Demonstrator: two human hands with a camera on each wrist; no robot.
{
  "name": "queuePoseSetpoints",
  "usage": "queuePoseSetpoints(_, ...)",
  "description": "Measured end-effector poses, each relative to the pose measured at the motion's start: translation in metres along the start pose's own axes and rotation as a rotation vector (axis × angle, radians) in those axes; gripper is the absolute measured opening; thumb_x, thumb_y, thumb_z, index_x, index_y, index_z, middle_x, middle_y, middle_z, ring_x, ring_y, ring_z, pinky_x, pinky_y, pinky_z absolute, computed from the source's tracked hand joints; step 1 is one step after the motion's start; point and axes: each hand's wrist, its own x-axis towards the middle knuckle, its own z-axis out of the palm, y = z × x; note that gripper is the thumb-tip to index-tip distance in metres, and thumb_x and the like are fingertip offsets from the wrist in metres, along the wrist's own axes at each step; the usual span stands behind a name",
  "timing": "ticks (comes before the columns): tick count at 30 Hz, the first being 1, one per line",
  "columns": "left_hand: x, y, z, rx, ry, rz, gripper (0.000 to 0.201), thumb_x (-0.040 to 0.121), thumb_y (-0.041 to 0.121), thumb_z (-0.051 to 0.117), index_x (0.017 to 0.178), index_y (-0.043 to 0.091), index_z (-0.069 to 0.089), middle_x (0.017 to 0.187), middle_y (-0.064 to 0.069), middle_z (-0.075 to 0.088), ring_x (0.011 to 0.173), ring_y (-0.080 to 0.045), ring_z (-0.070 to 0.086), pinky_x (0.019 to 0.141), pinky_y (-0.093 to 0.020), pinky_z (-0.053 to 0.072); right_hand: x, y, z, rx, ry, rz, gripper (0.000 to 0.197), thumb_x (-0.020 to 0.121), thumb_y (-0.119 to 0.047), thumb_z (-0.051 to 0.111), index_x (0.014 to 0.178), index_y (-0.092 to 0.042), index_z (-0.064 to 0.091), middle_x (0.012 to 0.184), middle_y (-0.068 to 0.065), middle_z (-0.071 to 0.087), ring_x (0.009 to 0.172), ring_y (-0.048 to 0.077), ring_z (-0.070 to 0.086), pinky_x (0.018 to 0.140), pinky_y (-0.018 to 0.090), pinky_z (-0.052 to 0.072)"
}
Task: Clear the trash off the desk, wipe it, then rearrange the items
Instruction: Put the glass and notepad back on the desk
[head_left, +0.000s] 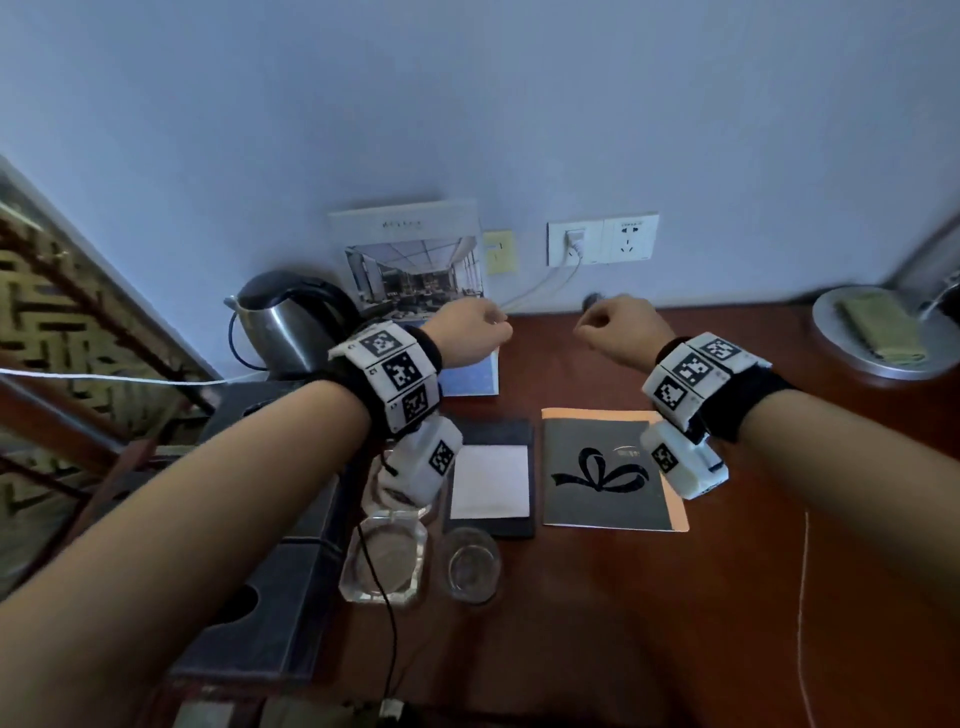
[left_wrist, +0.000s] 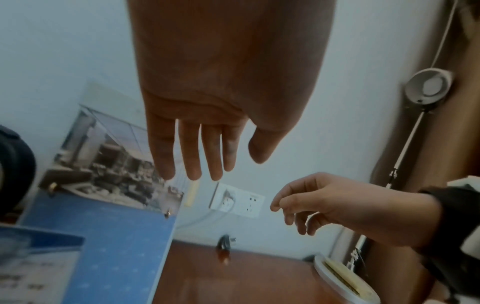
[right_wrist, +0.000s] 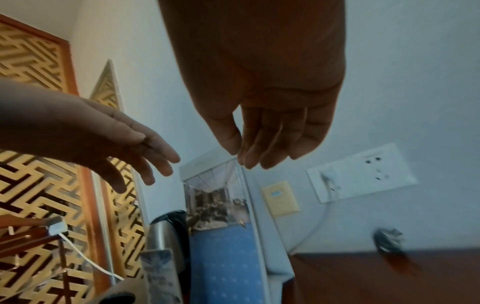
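Reddish-brown polished wood makes up the bench (head_left: 649, 597), and nearest the viewer, at about 7 o'clock, stand a clear square glass ashtray (head_left: 385, 564) and, just beside it, a clear round drinking glass (head_left: 471, 564). Beyond them lie a black notepad holder with a white sheet (head_left: 491, 480) and, at its 3 o'clock, a dark grey booklet printed with a black bow (head_left: 605, 470). Farther on, both hands hover above the bench, apart from each other and holding nothing. The left hand (head_left: 470, 332) has its fingers (left_wrist: 192, 156) hanging straight and relaxed; the right hand (head_left: 621, 325) has its fingers (right_wrist: 262, 150) loosely curled, the thumb close to the forefinger. At 10 o'clock stands a steel electric kettle with a black lid (head_left: 291, 325). A blue-and-white brochure with a photograph of an interior (head_left: 415, 270) leans against the pale wall, with a white double wall socket (head_left: 602, 239) at its 3 o'clock. At 2 o'clock a round silver tray (head_left: 836, 343) carries a folded olive-green cloth (head_left: 880, 327).
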Motion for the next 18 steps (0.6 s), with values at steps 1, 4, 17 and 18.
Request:
queuePoseSetpoints(1, -0.006, -0.003, -0.010, 0.017, 0.027, 0.008, 0.034, 0.097, 0.022, 0.046, 0.126, 0.007, 0.056, 0.127, -0.007, 0.058, 0.115, -0.023, 0.053, 0.092, -0.025, 0.039, 0.002, -0.011, 0.000, 0.014, 0.014, -0.029, 0.020, 0.086, -0.017, 0.056, 0.096, -0.011, 0.073, 0.099, 0.008, 0.071, 0.095, 0.022, 0.063, 0.079, 0.026, 0.046)
queuePoseSetpoints(4, -0.020, -0.018, -0.036, 0.049, 0.068, 0.007, 0.025, 0.095, 0.020, 0.048, 0.112, 0.009, 0.063, 0.109, -0.005, 0.061, 0.100, -0.021, 0.055, 0.084, -0.024, 0.040, 0.009, -0.046, -0.002, 0.037, 0.021, -0.118, 0.019, 0.085, -0.013, 0.056, 0.091, -0.010, 0.073, 0.092, 0.005, 0.069, 0.092, 0.020, 0.062, 0.080, 0.026, 0.047)
queuePoseSetpoints(17, -0.099, -0.126, -0.118, -0.137, 0.373, -0.121, 0.023, 0.091, 0.014, 0.052, 0.097, 0.003, 0.070, 0.092, -0.007, 0.066, 0.072, -0.012, 0.053, 0.063, -0.017, 0.041, -0.007, -0.205, 0.059, 0.067, -0.105, -0.321, 0.019, 0.086, -0.015, 0.057, 0.074, -0.007, 0.069, 0.067, 0.004, 0.063, 0.052, 0.011, 0.053, 0.061, 0.023, 0.048)
queuePoseSetpoints(18, -0.105, -0.136, -0.124, -0.161, 0.391, -0.135, 0.023, 0.091, 0.015, 0.051, 0.096, 0.002, 0.070, 0.090, -0.008, 0.065, 0.069, -0.013, 0.051, 0.061, -0.021, 0.040, -0.010, -0.217, 0.067, 0.068, -0.110, -0.331, 0.019, 0.085, -0.015, 0.057, 0.070, -0.011, 0.067, 0.066, 0.004, 0.063, 0.050, 0.008, 0.052, 0.058, 0.020, 0.046)
